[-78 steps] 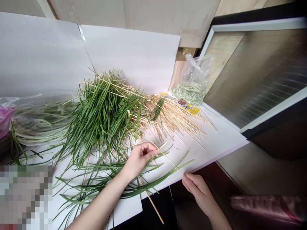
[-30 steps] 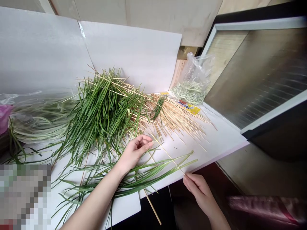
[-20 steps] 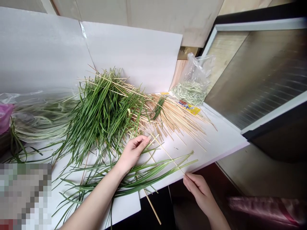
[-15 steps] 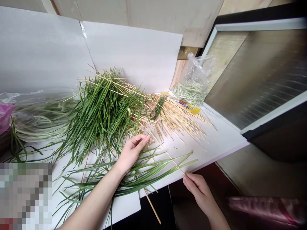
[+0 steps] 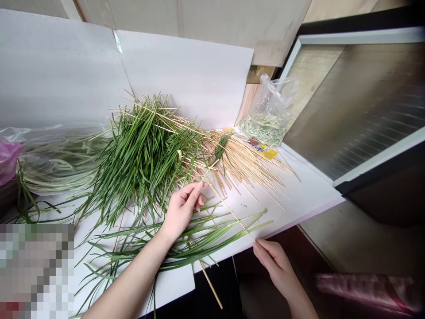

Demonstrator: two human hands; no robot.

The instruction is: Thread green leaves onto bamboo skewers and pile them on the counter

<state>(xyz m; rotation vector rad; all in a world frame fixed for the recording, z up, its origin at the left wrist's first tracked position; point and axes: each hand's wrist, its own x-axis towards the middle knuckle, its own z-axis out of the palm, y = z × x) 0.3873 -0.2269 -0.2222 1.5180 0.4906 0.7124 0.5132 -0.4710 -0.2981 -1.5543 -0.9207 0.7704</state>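
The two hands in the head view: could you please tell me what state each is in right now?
Left hand: closed, pinching a pale green stem.
Right hand: closed, holding one end of a thin skewer.

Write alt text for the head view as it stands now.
The person's right hand grips a thin skewer by one end while the left hand pinches a pale green stem near its other end. Long green leaves lie on the white table beneath; behind are a large leafy pile, a heap of skewers and a clear bag.
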